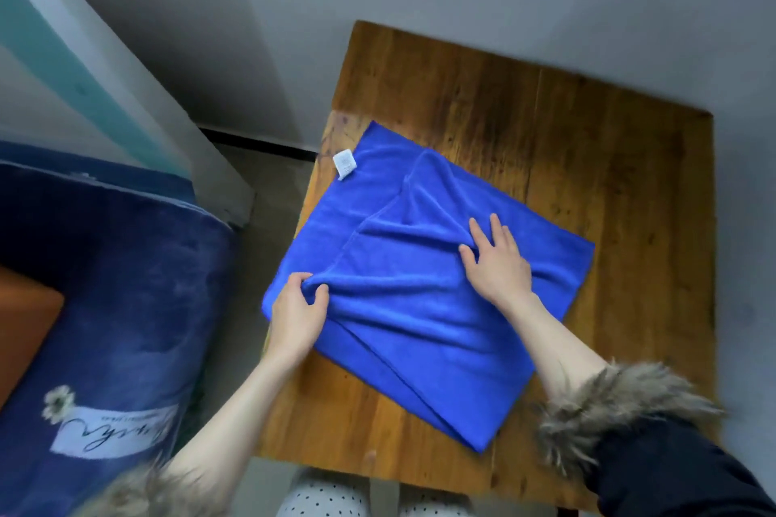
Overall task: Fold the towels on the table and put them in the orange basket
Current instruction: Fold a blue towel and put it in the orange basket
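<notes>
A blue towel (403,298) lies partly folded on the wooden table (588,164), with a white tag (344,165) at its far left corner. My left hand (299,311) pinches a ruck of cloth at the towel's left edge. My right hand (495,264) lies on the middle of the towel with its fingers spread flat, a ridge of cloth bunched at the fingertips. An orange shape (23,332) at the far left edge, cut off by the frame, may be the basket.
A dark blue blanket (113,306) with a flower and a label covers the furniture to the left of the table. A grey floor gap separates it from the table. A grey wall stands behind the table. My knees in dotted trousers (323,499) sit under the near edge.
</notes>
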